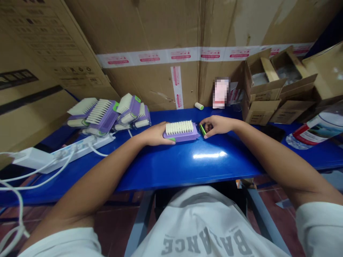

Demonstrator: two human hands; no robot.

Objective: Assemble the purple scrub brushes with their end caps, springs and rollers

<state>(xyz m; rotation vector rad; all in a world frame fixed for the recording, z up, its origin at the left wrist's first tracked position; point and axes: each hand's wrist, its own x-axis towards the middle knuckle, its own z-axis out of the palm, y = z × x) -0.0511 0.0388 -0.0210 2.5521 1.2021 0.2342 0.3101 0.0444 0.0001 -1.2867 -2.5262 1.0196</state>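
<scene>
A purple scrub brush (181,130) with white bristles facing up lies on the blue table (174,164). My left hand (154,134) grips its left end, thumb along the front edge. My right hand (215,126) is curled at the brush's right end, its fingers pinched on a small green piece (202,129) that touches the brush.
A pile of several purple brushes (107,113) lies at the back left beside a white power strip (80,148) with cables. A small white cylinder (198,106) rests by the cardboard wall. Open cardboard boxes (278,85) and a plastic bottle (318,130) stand at the right.
</scene>
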